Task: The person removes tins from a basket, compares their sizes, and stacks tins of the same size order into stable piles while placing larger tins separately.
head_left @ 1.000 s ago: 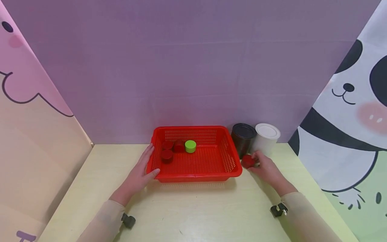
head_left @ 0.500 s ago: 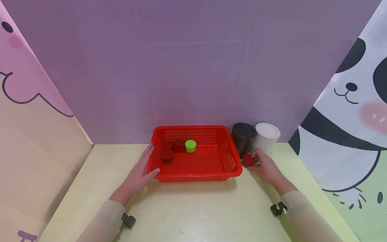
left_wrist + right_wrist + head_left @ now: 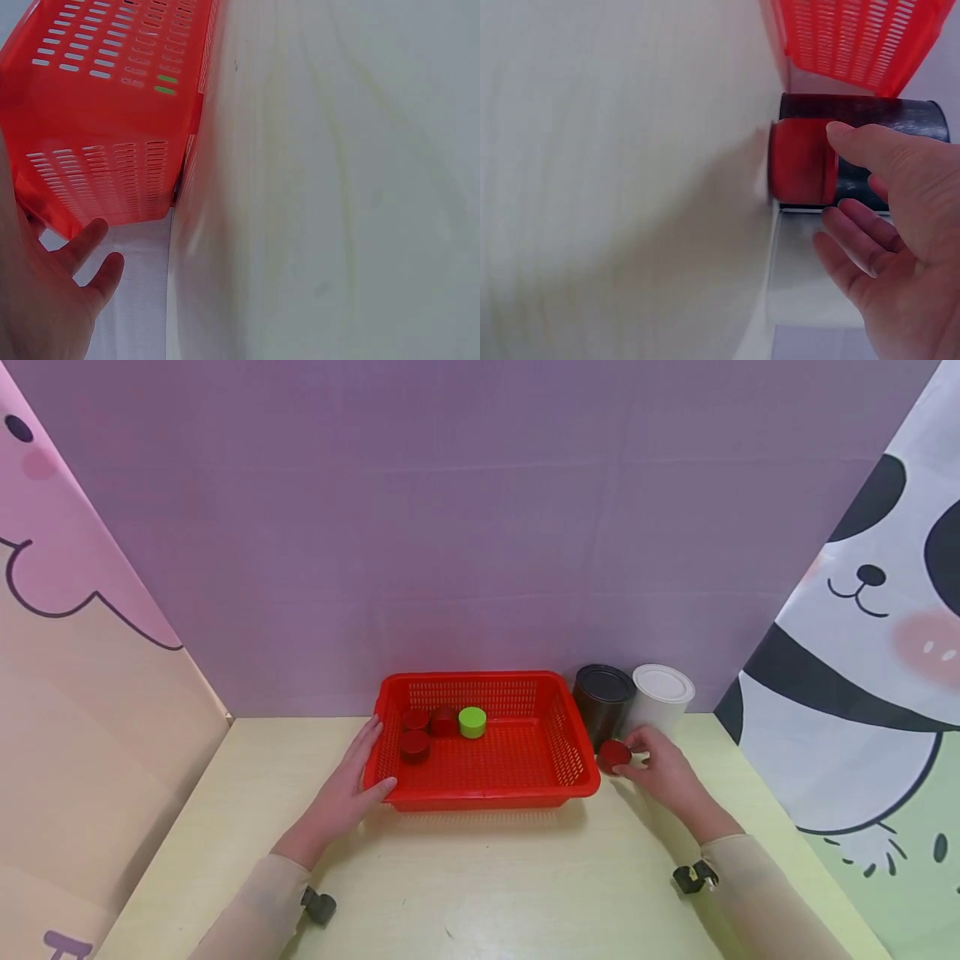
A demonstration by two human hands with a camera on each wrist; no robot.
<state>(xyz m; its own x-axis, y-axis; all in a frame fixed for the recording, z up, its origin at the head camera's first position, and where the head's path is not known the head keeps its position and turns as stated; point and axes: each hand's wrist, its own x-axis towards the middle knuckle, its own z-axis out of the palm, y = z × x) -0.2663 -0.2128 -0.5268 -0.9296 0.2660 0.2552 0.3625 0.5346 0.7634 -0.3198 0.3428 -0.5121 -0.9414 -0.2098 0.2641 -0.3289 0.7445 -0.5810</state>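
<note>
"Red cylinder (image 3: 613, 758) at your right hand (image 3: 666, 778): where exactly?"

"Just beside the right end of your red basket (image 3: 480, 795), in front of the black canister (image 3: 604, 706). Your thumb meets its edge with your fingertips close by, but I can't tell whether you're truly pinching it."

"So what might go wrong?"

"If that contact is only light, you could let it slip or tip when lifting. Reach too far back and your knuckles could knock the white canister (image 3: 663, 683)."

"And on the other side?"

"Your left hand (image 3: 347, 795) lies spread at the basket's left rim; push there and you could slide it, jostling the green cylinder (image 3: 472, 722) inside."
</note>
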